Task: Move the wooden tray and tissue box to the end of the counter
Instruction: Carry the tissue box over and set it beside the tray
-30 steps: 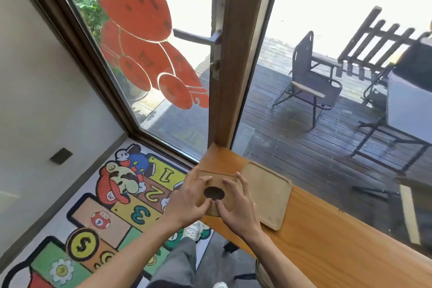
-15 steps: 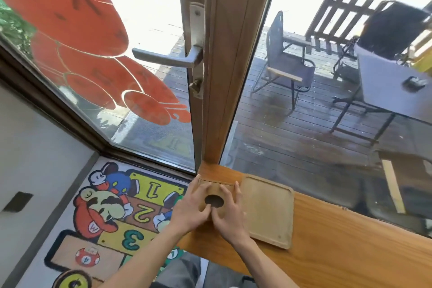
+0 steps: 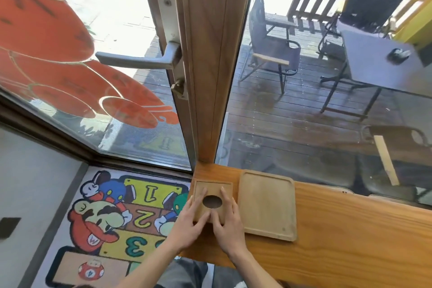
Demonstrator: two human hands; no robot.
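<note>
A square wooden tissue box point(image 3: 213, 190) with a dark oval hole in its lid stands on the left end of the wooden counter point(image 3: 350, 229). My left hand point(image 3: 187, 227) grips its left and near side, fingers laid on the lid. My right hand point(image 3: 228, 224) grips its right and near side the same way. A pale wooden tray point(image 3: 267, 203) with rounded corners lies flat directly to the right of the box, almost touching it.
A wooden door post point(image 3: 205, 65) rises from the counter's far left corner, with a metal door handle point(image 3: 140, 61) to its left. Glass runs along the counter's far edge. A cartoon floor mat point(image 3: 112, 217) lies below the counter's left end.
Both hands have slid the tissue box a little away from me toward the door post, close to the counter's far left corner. The tray has not moved on the counter.
</note>
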